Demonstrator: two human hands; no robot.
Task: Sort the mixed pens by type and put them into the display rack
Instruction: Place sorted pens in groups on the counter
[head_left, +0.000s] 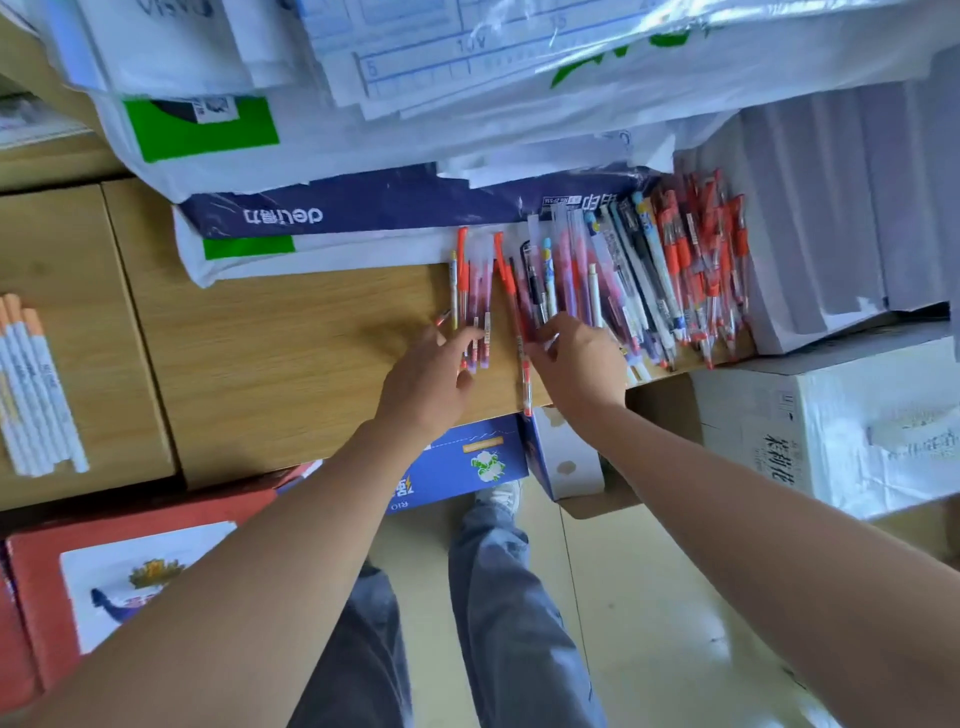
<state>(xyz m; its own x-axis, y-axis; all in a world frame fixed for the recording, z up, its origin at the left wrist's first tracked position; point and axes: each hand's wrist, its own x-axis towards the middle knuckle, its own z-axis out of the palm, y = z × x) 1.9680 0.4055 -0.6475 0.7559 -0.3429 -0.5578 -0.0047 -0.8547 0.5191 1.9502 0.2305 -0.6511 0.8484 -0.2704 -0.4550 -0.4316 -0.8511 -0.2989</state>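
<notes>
Bench (270, 353), wooden top, stock as I find it:

Mixed pile (639, 280): red, black, blue-patterned and clear-sleeved pens heaped at the right end of the bench, running from the far edge to the near edge. Red-capped pens crowd its right side, against a stack of white paper (831, 234).

Sorted group (475, 306): a few red pens side by side, just left of the pile and apart from it, their tops touching the reams at the far edge.

Single red pen (519, 343): lies between group and pile, its tip overhanging the near edge.

My left hand (431, 379): fingers lie on the near ends of the sorted group; I cannot tell whether they pinch a pen or only touch.

My right hand (576, 364): fingers curled into the left side of the mixed pile, grasping pens there.

Deli reams (311, 213): stacked along the far edge.

White pens with orange caps (36, 384): a row on the neighbouring top, left.

Blue box (467, 457): below the near edge.
</notes>
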